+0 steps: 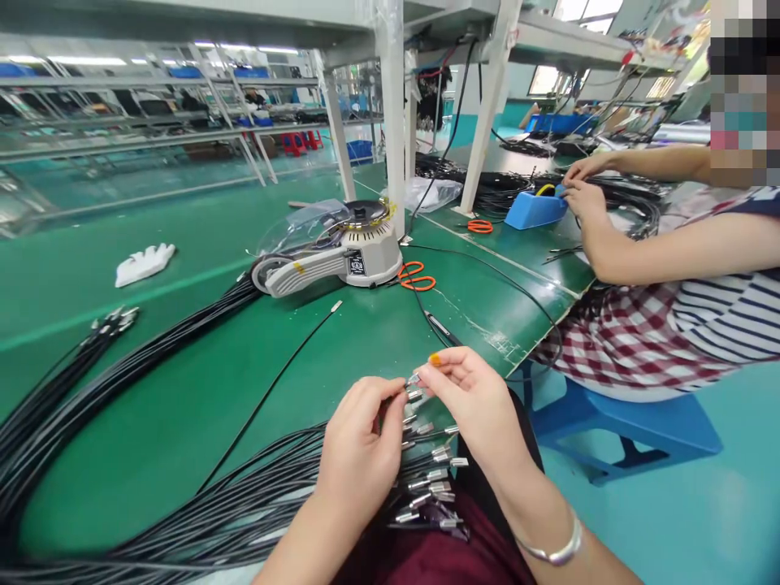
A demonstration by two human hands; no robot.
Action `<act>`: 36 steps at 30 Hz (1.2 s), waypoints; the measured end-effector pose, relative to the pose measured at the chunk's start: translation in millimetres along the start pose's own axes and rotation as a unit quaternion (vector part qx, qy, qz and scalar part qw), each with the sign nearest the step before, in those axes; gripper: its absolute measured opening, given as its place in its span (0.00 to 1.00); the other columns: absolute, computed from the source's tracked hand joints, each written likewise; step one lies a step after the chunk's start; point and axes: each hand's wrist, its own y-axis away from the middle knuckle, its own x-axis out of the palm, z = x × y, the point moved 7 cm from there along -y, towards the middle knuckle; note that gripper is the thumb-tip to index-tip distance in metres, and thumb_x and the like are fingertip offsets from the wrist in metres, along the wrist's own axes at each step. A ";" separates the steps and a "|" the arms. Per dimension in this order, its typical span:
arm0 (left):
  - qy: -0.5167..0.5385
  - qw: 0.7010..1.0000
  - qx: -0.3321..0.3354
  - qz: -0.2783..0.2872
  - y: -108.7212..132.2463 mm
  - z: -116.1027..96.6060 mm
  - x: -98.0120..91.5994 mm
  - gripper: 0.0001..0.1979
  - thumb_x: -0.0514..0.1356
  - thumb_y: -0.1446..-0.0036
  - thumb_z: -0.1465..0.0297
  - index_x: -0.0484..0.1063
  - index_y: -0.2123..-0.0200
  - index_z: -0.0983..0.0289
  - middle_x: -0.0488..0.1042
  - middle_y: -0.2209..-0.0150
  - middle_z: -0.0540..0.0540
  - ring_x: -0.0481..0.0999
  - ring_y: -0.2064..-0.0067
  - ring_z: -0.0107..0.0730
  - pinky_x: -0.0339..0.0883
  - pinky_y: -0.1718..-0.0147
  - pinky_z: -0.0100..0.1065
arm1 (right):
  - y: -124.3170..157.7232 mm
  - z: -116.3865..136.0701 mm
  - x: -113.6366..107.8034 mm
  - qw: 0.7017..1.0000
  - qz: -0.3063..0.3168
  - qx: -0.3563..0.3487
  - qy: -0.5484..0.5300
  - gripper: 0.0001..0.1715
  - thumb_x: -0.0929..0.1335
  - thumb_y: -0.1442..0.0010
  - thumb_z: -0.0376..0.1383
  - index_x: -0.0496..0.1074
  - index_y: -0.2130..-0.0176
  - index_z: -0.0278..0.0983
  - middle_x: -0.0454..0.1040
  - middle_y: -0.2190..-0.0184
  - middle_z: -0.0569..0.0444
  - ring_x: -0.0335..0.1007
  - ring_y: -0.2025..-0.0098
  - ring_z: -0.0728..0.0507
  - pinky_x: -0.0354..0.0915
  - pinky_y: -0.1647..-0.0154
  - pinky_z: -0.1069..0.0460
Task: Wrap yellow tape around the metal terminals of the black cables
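My left hand [366, 447] is closed, pinching a black cable close to its end. The cable's small metal connector [413, 379] sticks out towards my right hand [472, 398], whose thumb and fingers are closed on it. A small amber piece, apparently tape [435, 358], sits on my right index fingertip. Below both hands lies a bundle of black cables [262, 491], their silver connectors [439, 474] fanned out at the table edge and over my lap. One single cable [274, 383] lies apart on the green table, its connector pointing away from me.
A round tape dispenser [371, 252] stands ahead beside orange-handled scissors [417, 276] and a black pen-like tool [439, 327]. A thick cable bundle [152, 349] curves along the left, near a white glove [145, 265]. At right, a co-worker's hands [585, 191] are at a blue tape holder [535, 211].
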 end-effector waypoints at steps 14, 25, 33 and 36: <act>0.082 0.993 0.016 -0.080 0.9 -7.3 -9.7 0.08 0.58 0.42 0.73 0.75 0.60 0.61 0.74 0.66 0.52 0.74 0.65 0.27 0.70 0.67 0.28 | 15.4 11.4 2.1 0.998 0.024 -0.021 0.059 0.13 0.71 0.45 0.42 0.74 0.64 0.36 0.78 0.66 0.52 0.74 0.63 0.45 0.69 0.62 0.51; 0.041 0.978 0.160 -0.128 11.2 -26.1 -16.3 0.09 0.57 0.45 0.83 0.68 0.65 0.63 0.71 0.69 0.49 0.72 0.67 0.22 0.67 0.67 0.24 | 29.7 3.5 14.9 0.994 0.047 0.056 0.081 0.13 0.71 0.46 0.43 0.77 0.69 0.34 0.79 0.71 0.51 0.73 0.70 0.46 0.68 0.65 0.52; -0.001 0.973 0.195 -0.123 12.3 -30.3 -16.8 0.13 0.54 0.44 0.85 0.71 0.62 0.63 0.71 0.66 0.51 0.72 0.64 0.21 0.68 0.66 0.23 | 27.3 3.4 14.5 0.992 0.049 0.075 0.089 0.13 0.71 0.47 0.42 0.75 0.71 0.34 0.79 0.73 0.51 0.74 0.71 0.46 0.68 0.67 0.53; -0.008 0.972 0.198 -0.125 13.3 -30.3 -17.2 0.13 0.55 0.44 0.85 0.71 0.62 0.63 0.71 0.66 0.51 0.72 0.64 0.21 0.67 0.66 0.22 | 26.0 3.5 15.3 0.991 0.052 0.080 0.090 0.12 0.70 0.46 0.42 0.74 0.71 0.34 0.78 0.74 0.52 0.73 0.72 0.47 0.68 0.68 0.53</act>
